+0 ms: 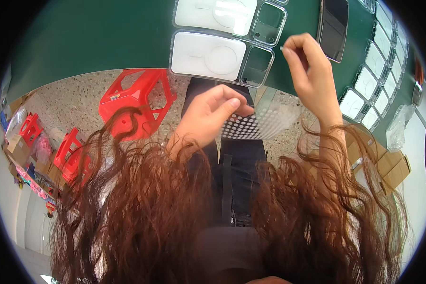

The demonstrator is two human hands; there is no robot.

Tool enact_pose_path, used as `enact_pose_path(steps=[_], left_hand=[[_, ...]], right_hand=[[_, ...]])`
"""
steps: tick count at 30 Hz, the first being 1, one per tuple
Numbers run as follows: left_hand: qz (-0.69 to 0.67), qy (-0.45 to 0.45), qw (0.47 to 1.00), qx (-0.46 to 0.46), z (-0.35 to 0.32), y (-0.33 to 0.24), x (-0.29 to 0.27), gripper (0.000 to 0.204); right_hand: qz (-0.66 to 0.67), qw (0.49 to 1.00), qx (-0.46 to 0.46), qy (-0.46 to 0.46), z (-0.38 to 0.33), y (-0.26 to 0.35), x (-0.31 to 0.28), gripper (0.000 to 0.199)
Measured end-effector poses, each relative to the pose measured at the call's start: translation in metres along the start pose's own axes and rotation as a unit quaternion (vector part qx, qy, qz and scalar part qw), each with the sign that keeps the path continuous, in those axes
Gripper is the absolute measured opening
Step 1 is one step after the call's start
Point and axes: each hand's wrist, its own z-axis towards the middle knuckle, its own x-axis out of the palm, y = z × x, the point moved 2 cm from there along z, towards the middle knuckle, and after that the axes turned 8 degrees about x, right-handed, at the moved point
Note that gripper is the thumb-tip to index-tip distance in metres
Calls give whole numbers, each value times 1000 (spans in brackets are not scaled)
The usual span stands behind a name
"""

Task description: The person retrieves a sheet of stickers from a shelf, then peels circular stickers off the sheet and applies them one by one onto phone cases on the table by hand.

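My left hand (207,116) pinches a clear backing sheet covered with rows of small round dots (262,124), held just below the edge of the green table (104,33). Raised over the table edge, my right hand (306,64) has thumb and forefinger pressed together on something tiny at its tips; I cannot tell what. Two clear phone cases (220,57) with white inserts lie on the table just left of the right hand. A dark phone (333,28) lies beyond it. My long reddish hair hangs across the lower picture and hides my forearms.
A curved row of several more clear phone cases (374,71) runs along the table's right side. Red plastic stools (135,102) stand on the speckled floor at left. Cardboard boxes (393,168) and a clear plastic bag (396,128) sit at right.
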Motion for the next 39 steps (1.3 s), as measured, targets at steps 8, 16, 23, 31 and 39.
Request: enact_pose_path(steps=[8, 16, 23, 31, 39], left_hand=[[226, -64, 969, 74, 2, 2, 2, 16], [284, -81, 953, 74, 7, -6, 2, 15], [271, -89, 957, 55, 8, -5, 3, 15], [230, -103, 966, 61, 9, -2, 3, 16], [16, -97, 994, 51, 11, 5, 1, 19]], right_hand=[[-150, 986, -68, -9, 25, 5, 13, 6], [-215, 974, -69, 12, 27, 15, 9, 8], [-222, 974, -33, 26, 29, 17, 7, 10], [-313, 929, -185, -66, -3, -6, 9, 39], [-232, 957, -161, -68, -5, 9, 0, 34]])
